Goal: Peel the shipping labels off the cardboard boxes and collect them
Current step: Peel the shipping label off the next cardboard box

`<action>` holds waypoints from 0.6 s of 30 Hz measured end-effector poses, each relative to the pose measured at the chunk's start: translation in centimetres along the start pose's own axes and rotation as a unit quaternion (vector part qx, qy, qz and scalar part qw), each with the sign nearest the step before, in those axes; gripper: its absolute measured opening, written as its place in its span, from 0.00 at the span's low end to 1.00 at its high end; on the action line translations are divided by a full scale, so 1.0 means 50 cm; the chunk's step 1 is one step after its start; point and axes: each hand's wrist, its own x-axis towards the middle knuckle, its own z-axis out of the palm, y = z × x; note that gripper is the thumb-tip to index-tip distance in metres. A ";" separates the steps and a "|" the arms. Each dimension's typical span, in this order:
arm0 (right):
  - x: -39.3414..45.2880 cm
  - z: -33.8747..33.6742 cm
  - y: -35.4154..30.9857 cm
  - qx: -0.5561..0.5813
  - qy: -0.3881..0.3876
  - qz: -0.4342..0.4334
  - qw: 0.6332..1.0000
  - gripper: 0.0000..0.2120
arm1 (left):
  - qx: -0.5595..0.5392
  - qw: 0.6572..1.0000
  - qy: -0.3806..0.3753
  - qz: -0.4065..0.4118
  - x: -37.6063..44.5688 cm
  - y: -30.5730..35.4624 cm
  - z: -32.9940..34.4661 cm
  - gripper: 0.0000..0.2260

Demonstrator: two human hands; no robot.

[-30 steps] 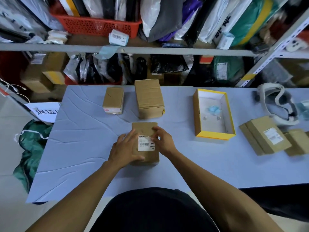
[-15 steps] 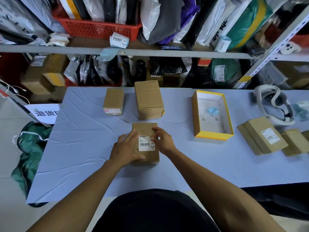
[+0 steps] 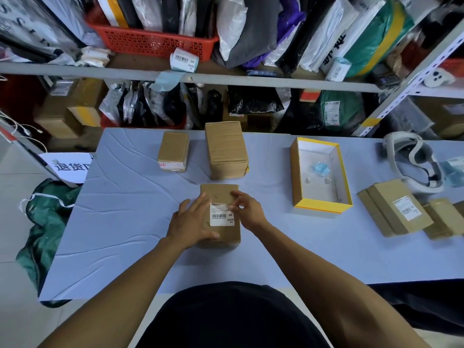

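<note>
Head view: your right hand (image 3: 247, 209) pinches the label (image 3: 222, 214) at its far right corner; your left hand (image 3: 192, 222) presses flat, steadying the box (image 3: 221, 214).

Brown cardboard box (image 3: 220, 214) lying flat on the worktop (image 3: 125, 222); white barcode label (image 3: 222, 214) sitting on its top face, upper right corner lifting.

Matt brown cardboard box (image 3: 220, 232) w/ glossy white paper label (image 3: 222, 214); creased matt table cover (image 3: 130, 222).
</note>
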 end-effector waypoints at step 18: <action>-0.001 0.004 0.005 0.038 -0.002 0.006 0.999 0.07 | -0.011 1.000 -0.001 0.000 -0.008 -0.001 -0.004 0.48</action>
